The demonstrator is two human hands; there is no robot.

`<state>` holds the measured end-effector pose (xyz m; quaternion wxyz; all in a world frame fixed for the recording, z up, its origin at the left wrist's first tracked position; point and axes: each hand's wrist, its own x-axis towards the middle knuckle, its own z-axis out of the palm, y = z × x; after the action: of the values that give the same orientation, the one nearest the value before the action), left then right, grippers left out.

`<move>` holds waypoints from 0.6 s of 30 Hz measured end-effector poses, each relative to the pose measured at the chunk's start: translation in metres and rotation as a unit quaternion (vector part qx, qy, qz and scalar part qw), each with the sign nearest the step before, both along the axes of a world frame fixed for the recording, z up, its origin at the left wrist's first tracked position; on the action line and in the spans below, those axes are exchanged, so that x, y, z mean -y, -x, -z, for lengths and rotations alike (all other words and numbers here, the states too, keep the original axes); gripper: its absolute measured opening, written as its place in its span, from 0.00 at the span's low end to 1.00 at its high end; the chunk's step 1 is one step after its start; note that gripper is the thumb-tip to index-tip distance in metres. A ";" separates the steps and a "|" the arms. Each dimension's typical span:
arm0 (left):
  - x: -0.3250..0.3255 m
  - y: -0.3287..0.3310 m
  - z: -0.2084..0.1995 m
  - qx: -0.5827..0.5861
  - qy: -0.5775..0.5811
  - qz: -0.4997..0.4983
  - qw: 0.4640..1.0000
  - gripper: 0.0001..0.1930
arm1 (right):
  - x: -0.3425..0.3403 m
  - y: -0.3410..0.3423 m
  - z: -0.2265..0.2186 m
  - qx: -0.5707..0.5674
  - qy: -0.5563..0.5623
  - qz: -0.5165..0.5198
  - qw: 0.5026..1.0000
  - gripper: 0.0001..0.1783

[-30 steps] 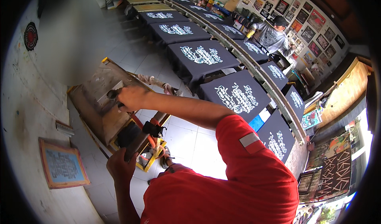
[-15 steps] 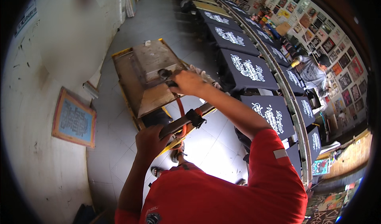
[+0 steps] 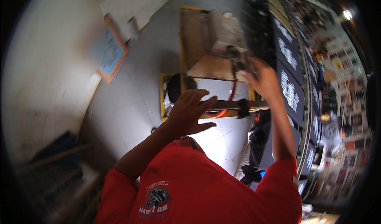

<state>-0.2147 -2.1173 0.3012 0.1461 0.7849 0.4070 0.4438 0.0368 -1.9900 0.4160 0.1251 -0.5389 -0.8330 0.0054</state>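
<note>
A wheeled cart with a yellow frame (image 3: 162, 93) and a worn, brownish box-like top (image 3: 208, 67) stands in front of me. My left hand (image 3: 188, 111) is off the push bar (image 3: 228, 105), fingers spread, just beside its left end. A black wrap (image 3: 243, 108) sits round the bar, and an orange hose (image 3: 233, 90) loops down near it. My right hand (image 3: 262, 79), blurred, hovers at the right edge of the top with thumb and fingers apart, near a dark knob-like fitting (image 3: 232, 51). It appears to hold nothing.
Dark shirts with white prints (image 3: 289, 91) lie along a long rail table (image 3: 306, 105) on the right. A person (image 3: 331, 132) stands beyond it. A framed screen (image 3: 111, 55) leans by the left wall. Dark cloth (image 3: 55, 146) lies at lower left.
My left hand has let go of the push bar and opened. My right hand has left the dark fitting and moved right. The view has turned left, so the cart appears further right.
</note>
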 end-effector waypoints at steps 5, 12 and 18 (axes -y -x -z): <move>0.071 0.059 0.095 0.087 0.116 -0.207 0.968 0.36 | 0.057 -0.038 0.016 -0.139 0.041 0.040 0.989 0.27; 0.247 0.159 0.353 -0.005 0.545 -0.385 0.745 0.31 | 0.105 -0.078 0.129 -0.190 -0.105 0.150 0.965 0.27; 0.304 0.204 0.473 -0.117 0.704 -0.272 0.646 0.34 | 0.086 -0.112 0.124 -0.066 -0.102 0.003 0.993 0.33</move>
<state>-0.4185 -2.4217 -0.1715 0.4786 0.3450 0.8058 -0.0518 0.1491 -2.0760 0.2923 0.2343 -0.5246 -0.8172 -0.0449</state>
